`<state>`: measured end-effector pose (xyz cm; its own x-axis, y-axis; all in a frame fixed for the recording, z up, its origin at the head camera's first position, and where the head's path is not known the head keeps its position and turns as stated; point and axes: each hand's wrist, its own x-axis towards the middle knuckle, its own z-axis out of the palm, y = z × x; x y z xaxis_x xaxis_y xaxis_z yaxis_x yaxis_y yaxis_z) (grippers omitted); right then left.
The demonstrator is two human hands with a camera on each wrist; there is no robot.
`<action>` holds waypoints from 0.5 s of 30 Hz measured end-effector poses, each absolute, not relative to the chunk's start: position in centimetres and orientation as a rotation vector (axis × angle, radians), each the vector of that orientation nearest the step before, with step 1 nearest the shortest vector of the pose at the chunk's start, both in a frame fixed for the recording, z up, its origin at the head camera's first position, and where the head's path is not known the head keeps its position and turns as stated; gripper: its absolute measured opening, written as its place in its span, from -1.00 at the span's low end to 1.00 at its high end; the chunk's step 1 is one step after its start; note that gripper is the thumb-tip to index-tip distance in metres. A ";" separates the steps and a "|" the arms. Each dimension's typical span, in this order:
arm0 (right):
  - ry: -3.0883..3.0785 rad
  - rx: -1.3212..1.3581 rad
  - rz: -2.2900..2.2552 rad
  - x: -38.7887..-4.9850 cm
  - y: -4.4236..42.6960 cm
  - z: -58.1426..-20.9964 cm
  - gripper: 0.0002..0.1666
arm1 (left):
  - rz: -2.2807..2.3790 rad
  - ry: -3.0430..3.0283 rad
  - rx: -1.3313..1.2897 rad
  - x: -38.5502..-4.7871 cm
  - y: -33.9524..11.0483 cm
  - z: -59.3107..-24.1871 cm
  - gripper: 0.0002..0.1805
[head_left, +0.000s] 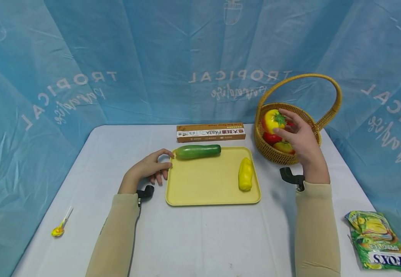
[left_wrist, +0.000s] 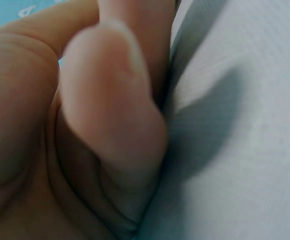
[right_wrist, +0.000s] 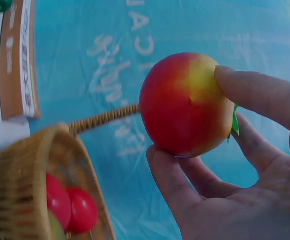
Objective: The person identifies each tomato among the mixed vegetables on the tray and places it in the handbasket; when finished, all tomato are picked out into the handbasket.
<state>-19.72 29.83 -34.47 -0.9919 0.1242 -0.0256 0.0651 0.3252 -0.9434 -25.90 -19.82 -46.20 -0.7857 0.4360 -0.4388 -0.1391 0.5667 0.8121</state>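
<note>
My right hand [head_left: 306, 142] pinches a red and yellow tomato [right_wrist: 177, 107] with green leaves at its stem, holding it at the basket's opening in the head view. In the right wrist view, the thumb is on one side of the tomato and fingertips on the other. The wicker basket [head_left: 273, 154] has a tall handle and holds red fruit or vegetables [right_wrist: 82, 210]. My left hand [head_left: 146, 167] lies by the left rim of a yellow tray [head_left: 204, 184], fingers loosely bent and gripping nothing visible; whether it touches the rim I cannot tell. Only fingers and cloth fill the left wrist view.
On the tray lie a green cucumber-like vegetable [head_left: 198, 151] and a yellow pepper-like one [head_left: 245, 175]. Behind it stands a pasta box [head_left: 211, 132]. A lollipop [head_left: 60, 227] is at the left, a green Fox's bag [head_left: 380, 242] at the right. Blue printed cloth [head_left: 166, 50] surrounds the table.
</note>
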 end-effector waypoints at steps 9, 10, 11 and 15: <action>-2.520 -0.259 1.680 -20.1 32.1 -35.5 -0.17 | 1.204 2.184 0.237 -25.9 -19.9 -46.3 -0.46; -2.520 -0.267 1.678 -20.1 32.3 -35.6 -0.17 | 1.204 2.184 0.238 -25.9 -19.9 -46.3 -0.47; -2.521 -0.275 1.674 -20.1 32.5 -35.7 -0.17 | 1.204 2.184 0.238 -25.9 -19.9 -46.3 -0.46; -2.513 -0.311 1.678 -20.2 33.1 -36.2 -0.18 | 1.209 2.176 0.238 -25.8 -19.9 -46.2 -0.46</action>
<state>-20.25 33.08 -36.19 -0.9737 0.2260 -0.0277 0.1122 0.3703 -0.9221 -25.81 -19.89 -46.17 -0.7852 0.4385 -0.4372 -0.1395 0.5627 0.8148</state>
